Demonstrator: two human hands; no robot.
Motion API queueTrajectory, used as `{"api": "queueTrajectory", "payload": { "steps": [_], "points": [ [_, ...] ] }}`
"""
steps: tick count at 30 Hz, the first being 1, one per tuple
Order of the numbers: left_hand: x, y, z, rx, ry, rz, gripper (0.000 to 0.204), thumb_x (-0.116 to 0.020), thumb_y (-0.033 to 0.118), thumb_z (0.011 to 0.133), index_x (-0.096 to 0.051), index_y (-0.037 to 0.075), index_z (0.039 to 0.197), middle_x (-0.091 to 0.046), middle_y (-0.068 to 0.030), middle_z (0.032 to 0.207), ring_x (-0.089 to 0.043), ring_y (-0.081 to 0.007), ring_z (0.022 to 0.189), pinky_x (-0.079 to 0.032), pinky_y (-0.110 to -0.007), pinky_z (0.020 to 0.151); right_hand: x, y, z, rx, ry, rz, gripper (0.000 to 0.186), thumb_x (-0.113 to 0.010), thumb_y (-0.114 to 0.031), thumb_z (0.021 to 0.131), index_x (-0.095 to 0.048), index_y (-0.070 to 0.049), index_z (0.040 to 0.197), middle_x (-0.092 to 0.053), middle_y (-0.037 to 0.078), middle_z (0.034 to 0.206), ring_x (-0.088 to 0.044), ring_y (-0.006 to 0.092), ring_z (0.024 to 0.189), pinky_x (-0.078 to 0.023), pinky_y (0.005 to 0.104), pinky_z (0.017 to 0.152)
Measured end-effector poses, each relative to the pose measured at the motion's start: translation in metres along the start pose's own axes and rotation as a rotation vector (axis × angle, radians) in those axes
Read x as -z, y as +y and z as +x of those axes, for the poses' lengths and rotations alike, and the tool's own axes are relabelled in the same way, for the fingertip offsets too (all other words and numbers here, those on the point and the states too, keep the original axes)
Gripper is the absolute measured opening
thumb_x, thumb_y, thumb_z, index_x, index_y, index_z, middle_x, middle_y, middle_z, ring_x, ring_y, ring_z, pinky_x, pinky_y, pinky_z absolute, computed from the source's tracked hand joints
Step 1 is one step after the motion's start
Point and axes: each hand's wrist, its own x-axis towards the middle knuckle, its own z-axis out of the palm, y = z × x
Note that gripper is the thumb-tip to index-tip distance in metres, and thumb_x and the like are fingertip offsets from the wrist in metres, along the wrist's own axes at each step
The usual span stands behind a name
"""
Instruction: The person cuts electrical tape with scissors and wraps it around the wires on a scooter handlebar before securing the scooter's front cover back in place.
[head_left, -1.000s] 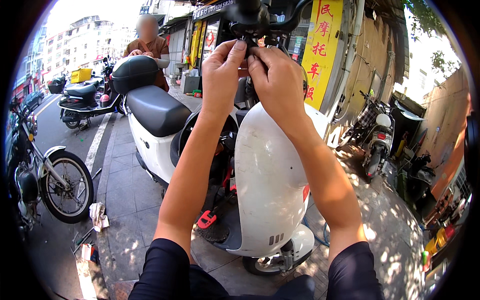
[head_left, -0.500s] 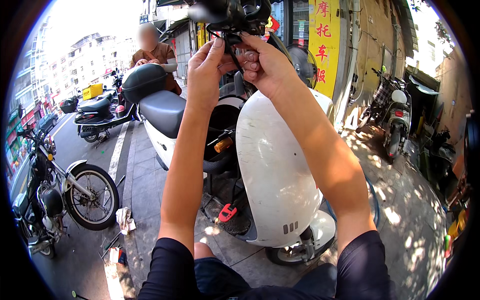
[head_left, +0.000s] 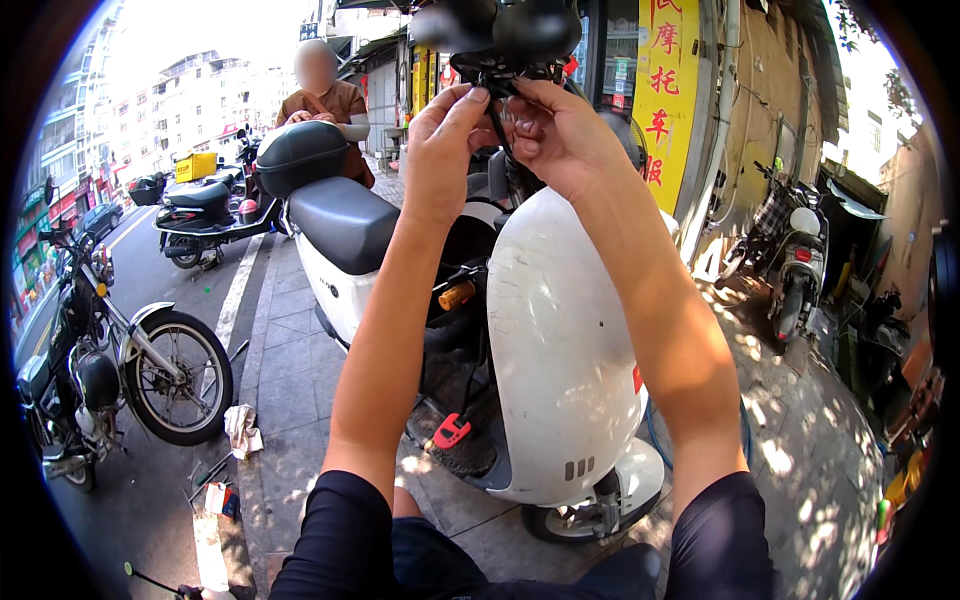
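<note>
Pinching a thin black cable point(head_left: 497, 118) between both hands, left hand point(head_left: 440, 140) and right hand point(head_left: 560, 135), just under the scooter point(head_left: 560, 340) handlebar, we judge it light, pliable, best gripped near its end.

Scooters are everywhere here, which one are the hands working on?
The white scooter right in front. Both hands, left hand and right hand, are up at its handlebar area; the other bikes stand untouched.

Harsh daylight, blown-out sky, dappled shade on pavement point(head_left: 800, 440), fisheye-bent edges, black vignette
</note>
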Motion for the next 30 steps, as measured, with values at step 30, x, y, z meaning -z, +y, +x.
{"api": "queueTrajectory", "payload": {
  "steps": [30],
  "points": [
    [-0.034,-0.021,-0.011,-0.406,0.346,0.108,0.012,-0.065,0.003,0.086,-0.057,0.001,0.095,-0.061,-0.0031,0.082,-0.054,-0.0063,0.068,-0.044,-0.021,0.057,-0.038,0.033,-0.020,0.635,0.096,-0.260,0.012,-0.071,-0.007,0.082,-0.062,-0.001,0.088,-0.062,0.002,0.079,-0.053,0.0069,0.070,-0.041,0.0215,0.063]
  ]
}}
